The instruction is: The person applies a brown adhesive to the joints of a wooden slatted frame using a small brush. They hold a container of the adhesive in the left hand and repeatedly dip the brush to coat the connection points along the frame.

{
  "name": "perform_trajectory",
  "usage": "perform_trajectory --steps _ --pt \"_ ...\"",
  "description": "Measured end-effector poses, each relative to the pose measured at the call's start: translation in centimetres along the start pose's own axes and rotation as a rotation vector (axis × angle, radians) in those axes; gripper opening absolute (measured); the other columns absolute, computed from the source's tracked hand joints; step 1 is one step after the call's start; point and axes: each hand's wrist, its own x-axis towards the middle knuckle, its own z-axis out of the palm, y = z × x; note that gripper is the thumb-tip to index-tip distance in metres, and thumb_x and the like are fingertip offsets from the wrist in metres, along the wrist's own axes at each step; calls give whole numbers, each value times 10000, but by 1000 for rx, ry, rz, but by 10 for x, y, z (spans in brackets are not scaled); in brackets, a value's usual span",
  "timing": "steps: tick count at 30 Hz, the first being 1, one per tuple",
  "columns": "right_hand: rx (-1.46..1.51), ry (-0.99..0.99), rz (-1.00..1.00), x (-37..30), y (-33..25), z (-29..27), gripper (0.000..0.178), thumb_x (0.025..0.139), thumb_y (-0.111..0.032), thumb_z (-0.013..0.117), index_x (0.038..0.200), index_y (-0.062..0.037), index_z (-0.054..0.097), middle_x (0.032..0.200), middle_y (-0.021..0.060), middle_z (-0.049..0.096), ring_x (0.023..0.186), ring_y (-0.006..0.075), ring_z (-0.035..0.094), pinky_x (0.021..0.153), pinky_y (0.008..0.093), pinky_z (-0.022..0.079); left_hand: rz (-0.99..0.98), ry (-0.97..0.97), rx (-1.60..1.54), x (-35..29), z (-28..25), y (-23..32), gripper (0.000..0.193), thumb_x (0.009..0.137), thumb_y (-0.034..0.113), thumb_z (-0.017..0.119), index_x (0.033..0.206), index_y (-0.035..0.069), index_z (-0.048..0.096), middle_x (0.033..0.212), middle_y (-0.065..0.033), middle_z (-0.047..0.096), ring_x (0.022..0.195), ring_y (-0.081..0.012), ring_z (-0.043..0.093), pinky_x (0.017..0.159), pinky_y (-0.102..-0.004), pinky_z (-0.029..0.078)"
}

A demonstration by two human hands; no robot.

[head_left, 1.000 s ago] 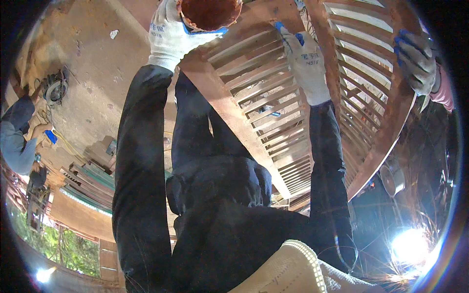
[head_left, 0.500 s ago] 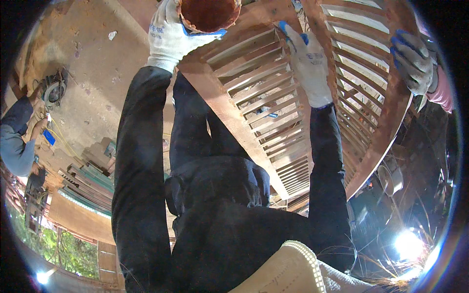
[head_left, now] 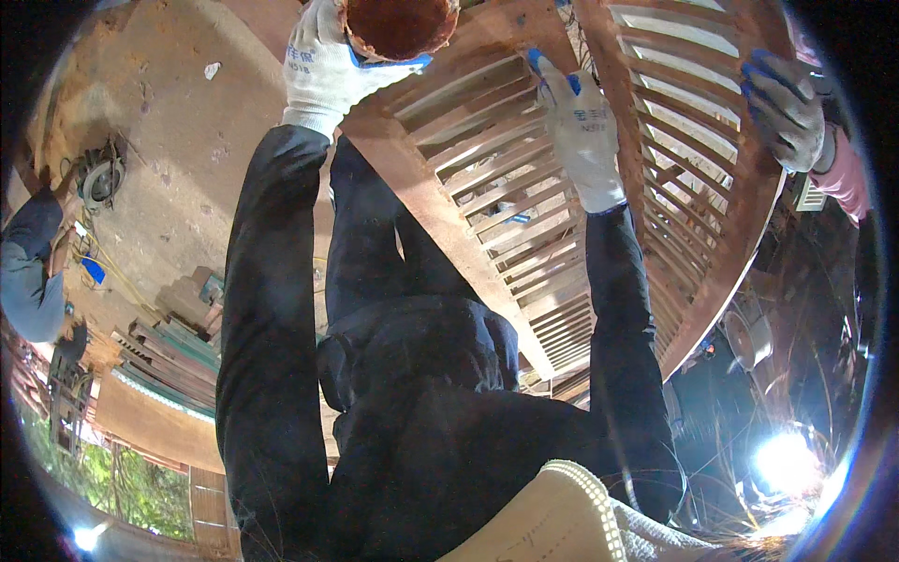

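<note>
In my left hand (head_left: 323, 80), in a white glove with blue fingertips, is a round reddish-brown pot (head_left: 398, 26), its open mouth facing me and its top cut off by the view's edge. My right hand (head_left: 582, 131), gloved alike, lies over the inner rail of a brown slatted wooden panel (head_left: 440, 201). Its thumb points up and left while the other fingers curl down, mostly hidden; what they close on does not show. A second slatted panel (head_left: 698, 318) stands close on the right. Another person's gloved hand (head_left: 787, 110) is at its outer edge.
Bright welding light with sparks (head_left: 787, 464) glares at the lower right, near a pale bucket (head_left: 749, 339). On the left, another person's arm (head_left: 33, 290) is near a dark round coil-like object (head_left: 101, 180). Stacked boards (head_left: 169, 365) lie below.
My right hand has shifted slightly left across the panel. The pot stays in my left hand with almost no movement. The other person's hand at the right has moved a little up and left.
</note>
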Motion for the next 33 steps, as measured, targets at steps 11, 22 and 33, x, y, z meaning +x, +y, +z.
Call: perform_trajectory --steps 11,22,33 --pt "209 47 27 4 -12 -6 388 964 -170 579 1351 -202 562 985 154 595 805 321 650 683 413 534 -3 -12 -25 5 -3 3 950 508 434 926 1313 112 539 1234 -156 620 1137 -345 601 984 -445 493" --pt "182 81 82 -9 -40 9 375 937 -87 602 1306 -152 604 952 148 587 821 324 647 689 394 531 39 15 -49 4 1 2 969 513 404 936 1330 92 518 1257 -153 610 1160 -331 594 998 -430 488" --pt "1255 120 800 -148 -107 -27 466 1038 -305 478 1437 -66 483 944 -7 604 700 73 520 633 236 457 -150 -148 -169 21 0 -8 1069 459 578 928 1321 96 518 1241 -129 629 1104 -321 624 975 -418 505"
